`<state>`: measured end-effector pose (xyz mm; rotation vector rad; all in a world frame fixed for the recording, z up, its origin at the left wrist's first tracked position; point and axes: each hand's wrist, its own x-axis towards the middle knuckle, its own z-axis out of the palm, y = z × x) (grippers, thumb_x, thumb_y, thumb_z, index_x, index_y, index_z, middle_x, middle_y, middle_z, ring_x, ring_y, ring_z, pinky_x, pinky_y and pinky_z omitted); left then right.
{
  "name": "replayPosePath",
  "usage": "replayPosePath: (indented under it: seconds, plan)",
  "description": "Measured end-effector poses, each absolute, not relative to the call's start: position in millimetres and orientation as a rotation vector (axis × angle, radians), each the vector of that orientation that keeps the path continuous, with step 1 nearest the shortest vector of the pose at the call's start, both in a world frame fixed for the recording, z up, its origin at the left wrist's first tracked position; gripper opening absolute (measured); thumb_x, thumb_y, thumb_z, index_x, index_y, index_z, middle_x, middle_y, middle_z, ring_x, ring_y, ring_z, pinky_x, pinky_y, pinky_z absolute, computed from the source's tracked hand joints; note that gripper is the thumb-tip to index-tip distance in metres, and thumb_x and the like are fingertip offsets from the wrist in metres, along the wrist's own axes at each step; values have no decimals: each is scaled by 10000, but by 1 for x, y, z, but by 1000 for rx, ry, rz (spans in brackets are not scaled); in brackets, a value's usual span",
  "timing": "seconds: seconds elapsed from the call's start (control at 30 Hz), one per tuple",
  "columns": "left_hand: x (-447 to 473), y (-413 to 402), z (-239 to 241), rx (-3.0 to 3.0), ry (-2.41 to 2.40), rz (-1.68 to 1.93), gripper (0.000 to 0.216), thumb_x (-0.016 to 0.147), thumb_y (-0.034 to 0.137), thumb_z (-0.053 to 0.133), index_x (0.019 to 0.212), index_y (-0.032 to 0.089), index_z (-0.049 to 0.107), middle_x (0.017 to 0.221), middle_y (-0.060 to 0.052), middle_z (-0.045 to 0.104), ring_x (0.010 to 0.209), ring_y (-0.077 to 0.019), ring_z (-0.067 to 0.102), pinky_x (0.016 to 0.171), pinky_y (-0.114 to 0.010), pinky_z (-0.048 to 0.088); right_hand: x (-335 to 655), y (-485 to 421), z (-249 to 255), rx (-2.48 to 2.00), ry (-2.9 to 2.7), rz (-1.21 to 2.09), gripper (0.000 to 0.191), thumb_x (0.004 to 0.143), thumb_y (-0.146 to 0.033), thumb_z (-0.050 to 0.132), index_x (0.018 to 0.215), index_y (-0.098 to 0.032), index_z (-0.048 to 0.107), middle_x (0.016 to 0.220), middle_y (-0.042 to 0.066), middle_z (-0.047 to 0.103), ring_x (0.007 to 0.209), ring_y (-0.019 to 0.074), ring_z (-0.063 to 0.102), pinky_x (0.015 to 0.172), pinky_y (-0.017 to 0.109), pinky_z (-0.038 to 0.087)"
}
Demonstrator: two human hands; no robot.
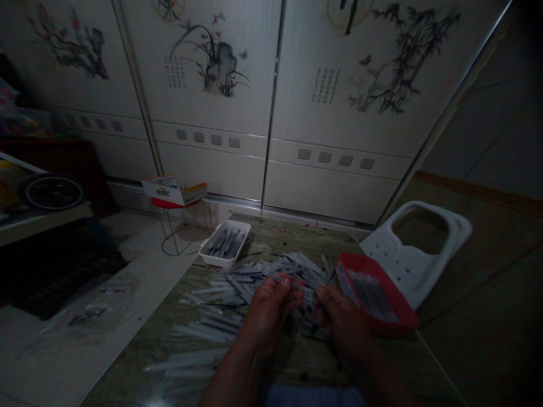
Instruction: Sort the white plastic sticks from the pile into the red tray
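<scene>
My left hand [268, 312] and my right hand [339, 321] are close together over a low table [169, 333], fingers curled and pinching thin pale sticks between them. A loose pile of the same pale sticks [254, 277] spreads over the table just beyond and to the left of my hands. A red tray [399, 316] with dark thin pieces in it lies right of my right hand. At the table's far left corner sits a white tray [207, 249] holding more dark pieces.
A white plastic seat-like moulding [419, 254] lies on the floor to the right. An open cardboard box [173, 192] rests on a wire stool by the painted sliding wardrobe doors [271, 113]. A dark mat [55, 271] and clutter fill the left.
</scene>
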<state>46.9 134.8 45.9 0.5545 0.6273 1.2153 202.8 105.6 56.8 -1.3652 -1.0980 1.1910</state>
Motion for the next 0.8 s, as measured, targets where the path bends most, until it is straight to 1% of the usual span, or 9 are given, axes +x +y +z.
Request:
replayPosePath:
  seconds: [0.07,0.13,0.27,0.33,0.5,0.6,0.7,0.8]
  plan:
    - [48,135,46,574,619,1215,212,881,293,751,991,162,627,1038,-111,764,767,-114,702,737,-225,576,202,105,56,-1340,-1037,1221,518,865,-705,616,759,-198,602,529,-55,501,458,89,372,436,205,251]
    - [49,135,45,581,633,1215,217,882,304,750,988,162,626,1021,-108,765,765,-118,704,725,-224,575,203,105,56,-1339,-995,1235,515,855,-702,628,752,-198,626,521,-44,516,454,97,390,432,211,256]
    - [51,136,43,553,694,1233,217,880,309,749,969,163,617,976,-98,762,744,-119,701,695,-219,569,207,105,54,-1373,-1012,1193,529,883,-717,570,773,-208,665,587,7,612,472,129,485,445,243,321]
    - [52,136,43,544,711,1235,220,874,310,757,958,161,619,966,-94,760,733,-116,698,688,-217,567,209,104,55,-1384,-1095,1138,541,899,-727,534,783,-213,659,623,13,631,491,135,509,460,252,344]
    - [51,135,47,548,724,1224,229,849,312,785,931,156,638,936,-78,754,700,-103,684,661,-199,554,210,100,59,-1421,-1300,1040,518,892,-702,572,709,-218,592,570,-35,553,504,120,478,486,240,358]
    - [51,136,47,580,703,1224,253,823,318,811,930,159,646,953,-71,754,701,-110,686,666,-213,554,209,99,59,-1404,-1273,1058,538,901,-710,549,697,-213,575,565,-38,550,492,109,471,480,230,354]
    - [51,136,46,598,699,1221,287,787,331,841,932,155,668,880,-49,746,708,-125,690,680,-227,550,208,101,54,-1376,-1155,1076,514,870,-701,607,738,-204,600,586,-28,588,492,108,496,476,223,368]
    - [54,135,45,627,729,1194,327,754,335,862,958,141,696,838,-53,749,721,-139,691,715,-246,545,210,103,48,-1329,-991,1078,437,842,-634,696,835,-201,640,654,-15,647,512,113,530,475,222,384]
